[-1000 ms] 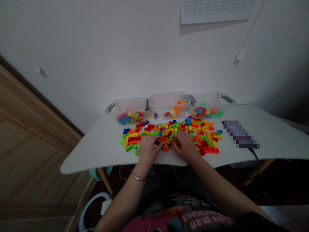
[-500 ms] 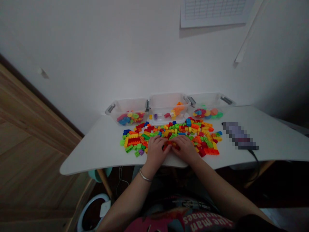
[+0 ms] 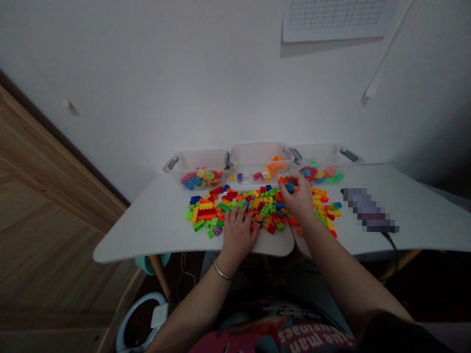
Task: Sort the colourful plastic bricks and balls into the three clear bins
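Loose toy building bricks (image 3: 206, 214) in many colours lie spread in a pile on the white table (image 3: 154, 215). My left hand (image 3: 237, 233) rests palm down on the near side of the pile, its fingers spread over green and orange bricks. At the far right part of the pile is my right hand (image 3: 300, 198), its thumb and fingers pinched together around an orange brick (image 3: 282, 180). This brick is near the front of the middle clear box (image 3: 261, 153). Blue bricks show just below the right fingers.
A clear box with colourful pieces (image 3: 200, 159) stands at the left against the wall, another clear box (image 3: 324, 154) at the right. The middle one holds a few pieces. A pixelated device with a cable (image 3: 370, 211) lies on the right. The table's near edge curves in front of me.
My hands were together at the near edge of the pile. The right hand has moved away and forward towards the boxes with an orange brick; the left has stayed, its fingers now spread.
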Demonstrator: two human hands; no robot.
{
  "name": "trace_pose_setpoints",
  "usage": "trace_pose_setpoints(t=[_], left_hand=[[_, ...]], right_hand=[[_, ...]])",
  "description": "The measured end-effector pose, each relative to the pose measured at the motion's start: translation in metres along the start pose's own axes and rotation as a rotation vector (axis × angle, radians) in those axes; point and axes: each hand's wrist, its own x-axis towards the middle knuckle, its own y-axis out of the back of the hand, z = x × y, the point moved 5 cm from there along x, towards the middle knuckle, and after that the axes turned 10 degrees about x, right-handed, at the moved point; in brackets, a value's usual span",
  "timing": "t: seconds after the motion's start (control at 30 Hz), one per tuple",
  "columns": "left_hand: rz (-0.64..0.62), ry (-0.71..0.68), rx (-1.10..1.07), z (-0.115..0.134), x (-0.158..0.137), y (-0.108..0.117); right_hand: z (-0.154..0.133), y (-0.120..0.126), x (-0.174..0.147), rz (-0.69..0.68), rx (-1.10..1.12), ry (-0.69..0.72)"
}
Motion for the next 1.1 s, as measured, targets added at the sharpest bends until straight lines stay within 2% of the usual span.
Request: trace_pose_setpoints(t=[0.1, 0.17, 0.3, 0.4, 0.63, 0.83, 1.0, 1.1], left_hand=[[-0.021, 0.0, -0.014, 0.001, 0.001, 0.001], [-0.031, 0.004, -0.024, 0.002, 0.002, 0.002], [-0.05, 0.014, -0.033, 0.002, 0.002, 0.002], [-0.058, 0.014, -0.033, 0.002, 0.003, 0.002], [-0.04, 0.01, -0.043, 0.001, 0.003, 0.003], [-0.01, 0.003, -0.052, 0.001, 0.001, 0.002], [-0.009, 0.002, -0.054, 0.001, 0.001, 0.003], [-0.025, 0.003, -0.06, 0.001, 0.001, 0.003]], right_hand=[[0.005, 0.0, 0.046, 0.035, -0.069, 0.006], [0.014, -0.007, 0.071, 0.011, -0.081, -0.019], [0.037, -0.025, 0.098, -0.08, -0.116, -0.088], [0.046, -0.032, 0.103, -0.104, -0.177, -0.116], [0.045, -0.037, 0.101, -0.161, -0.312, -0.095], [0.048, -0.042, 0.101, -0.217, -0.29, 0.003], [0.045, -0.044, 0.095, -0.413, -0.249, 0.079], [0.036, -0.029, 0.085, -0.358, -0.189, 0.134]])
